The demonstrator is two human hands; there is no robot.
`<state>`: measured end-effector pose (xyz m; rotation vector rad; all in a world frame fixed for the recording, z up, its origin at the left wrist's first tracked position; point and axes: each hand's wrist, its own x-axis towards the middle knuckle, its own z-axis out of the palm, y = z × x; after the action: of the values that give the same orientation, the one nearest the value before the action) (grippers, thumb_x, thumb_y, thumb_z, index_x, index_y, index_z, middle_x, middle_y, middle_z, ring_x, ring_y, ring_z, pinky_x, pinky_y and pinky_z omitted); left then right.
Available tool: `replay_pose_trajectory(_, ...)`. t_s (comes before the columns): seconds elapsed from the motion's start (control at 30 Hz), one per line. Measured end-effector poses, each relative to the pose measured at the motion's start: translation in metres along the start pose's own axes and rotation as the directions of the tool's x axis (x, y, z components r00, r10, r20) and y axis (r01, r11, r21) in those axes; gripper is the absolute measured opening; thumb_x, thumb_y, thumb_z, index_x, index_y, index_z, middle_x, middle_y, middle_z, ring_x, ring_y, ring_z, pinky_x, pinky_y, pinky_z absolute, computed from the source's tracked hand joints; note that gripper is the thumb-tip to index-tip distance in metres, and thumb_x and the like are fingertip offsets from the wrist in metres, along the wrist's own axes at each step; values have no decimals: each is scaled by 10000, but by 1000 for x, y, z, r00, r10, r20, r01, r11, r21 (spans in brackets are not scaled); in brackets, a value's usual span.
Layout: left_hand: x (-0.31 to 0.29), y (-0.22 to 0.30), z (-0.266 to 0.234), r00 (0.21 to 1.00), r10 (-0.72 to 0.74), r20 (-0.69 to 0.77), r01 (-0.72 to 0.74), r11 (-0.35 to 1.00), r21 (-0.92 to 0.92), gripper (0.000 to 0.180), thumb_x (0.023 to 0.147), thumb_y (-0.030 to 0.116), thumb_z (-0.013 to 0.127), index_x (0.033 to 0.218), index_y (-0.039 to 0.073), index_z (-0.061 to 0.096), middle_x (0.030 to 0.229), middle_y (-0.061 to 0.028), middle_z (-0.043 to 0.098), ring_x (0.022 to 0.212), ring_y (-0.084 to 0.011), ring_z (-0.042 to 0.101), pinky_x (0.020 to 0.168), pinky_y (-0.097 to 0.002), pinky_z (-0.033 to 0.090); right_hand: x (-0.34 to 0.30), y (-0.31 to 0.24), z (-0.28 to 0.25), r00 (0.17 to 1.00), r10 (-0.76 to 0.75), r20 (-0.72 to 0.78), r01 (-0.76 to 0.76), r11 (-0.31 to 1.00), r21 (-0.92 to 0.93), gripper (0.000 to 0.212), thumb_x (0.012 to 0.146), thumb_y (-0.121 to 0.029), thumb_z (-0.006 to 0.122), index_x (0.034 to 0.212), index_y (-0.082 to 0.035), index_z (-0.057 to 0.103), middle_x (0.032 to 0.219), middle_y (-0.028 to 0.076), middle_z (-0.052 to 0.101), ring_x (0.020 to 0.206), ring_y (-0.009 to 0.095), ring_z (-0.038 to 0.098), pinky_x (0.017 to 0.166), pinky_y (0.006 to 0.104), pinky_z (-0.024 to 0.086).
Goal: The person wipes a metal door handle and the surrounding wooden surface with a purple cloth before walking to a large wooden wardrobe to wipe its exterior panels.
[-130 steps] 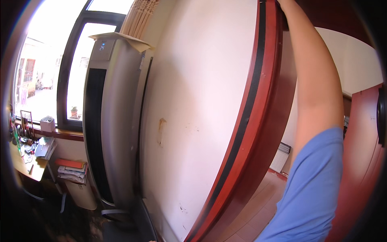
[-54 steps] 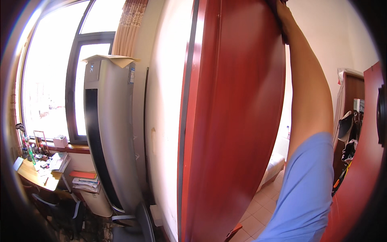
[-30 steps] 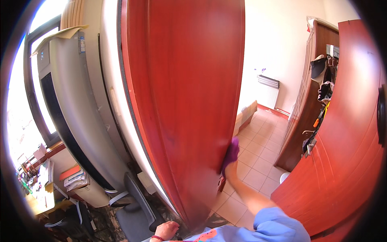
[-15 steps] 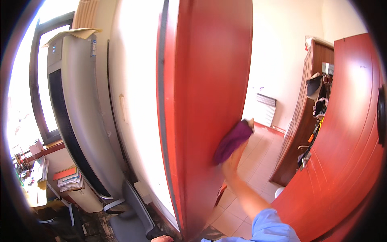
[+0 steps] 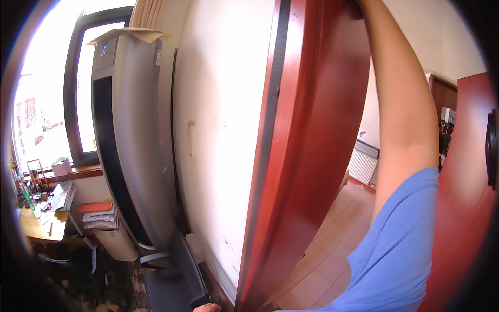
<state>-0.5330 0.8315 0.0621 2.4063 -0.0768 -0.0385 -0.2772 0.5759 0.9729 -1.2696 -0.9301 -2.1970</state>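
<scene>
My right arm [image 5: 403,99], bare below a blue sleeve, reaches up along the red door frame [image 5: 317,130]. The hand is cut off by the top edge, close against the frame's upper part, so its fingers do not show. A dark patch sits there beside the wrist; whether it is the purple cloth I cannot make out. Only a small piece of my left hand [image 5: 208,308] peeks in at the lower edge, near the chair and the foot of the white wall. Its fingers are mostly hidden.
A grey office chair [image 5: 174,275] stands below the tall silver air conditioner [image 5: 138,140]. Farther left are a cluttered desk [image 5: 44,229] and a white bin-like box [image 5: 117,243] topped with papers. At right hangs a red door [image 5: 468,208]; beyond the frame, a radiator [image 5: 362,165].
My right hand, which was pressing a purple cloth to the red surface at mid height, has risen to the top edge. The view has turned left, and the frame appears farther right.
</scene>
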Motion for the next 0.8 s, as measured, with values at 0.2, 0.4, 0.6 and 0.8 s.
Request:
replay_pose_trajectory(0.2, -4, -31, 13, 955, -27, 295, -37, 977, 209, 199, 926, 265, 622, 1049, 155, 733, 1060, -104, 733, 993, -292, 713, 839, -422, 585, -156, -104, -73, 989, 4, 145, -33, 980, 197, 545, 1036, -331, 507, 1479, -13, 484, 1462, 214, 476, 1380, 340, 451, 1172, 364, 333)
replay_pose_trajectory(0.4, 15, -25, -8, 957, 54, 285, -138, 949, 284, 187, 928, 266, 622, 1054, 149, 697, 1039, -97, 703, 985, -303, 696, 824, -439, 571, -326, -180, -139, 982, -73, 172, 36, 977, 211, 579, 911, -200, 608, 1438, 4, 480, 1446, 252, 438, 1356, 425, 414, 1135, 442, 330)
replay_pose_trajectory(0.6, 0, -12, 9, 946, 95, 310, -177, 952, 249, 216, 934, 278, 635, 1101, 154, 691, 1049, -93, 702, 986, -300, 695, 825, -439, 571, -534, -278, -252, 841, 279, 463, -375, 918, 127, 640, 863, -322, 602, 1383, 34, 491, 1533, 359, 279, 1429, 582, 254, 1153, 614, 230)
replay_pose_trajectory(0.8, -32, -16, 19, 925, 42, 378, -141, 961, 239, 222, 941, 285, 612, 1101, 155, 695, 1075, -108, 704, 1012, -315, 692, 851, -462, 564, -706, -364, -369, 600, 433, 672, -516, 852, -89, 660, 835, -267, 710, 1350, 47, 442, 1508, 388, 250, 1365, 555, 318, 1141, 585, 282)
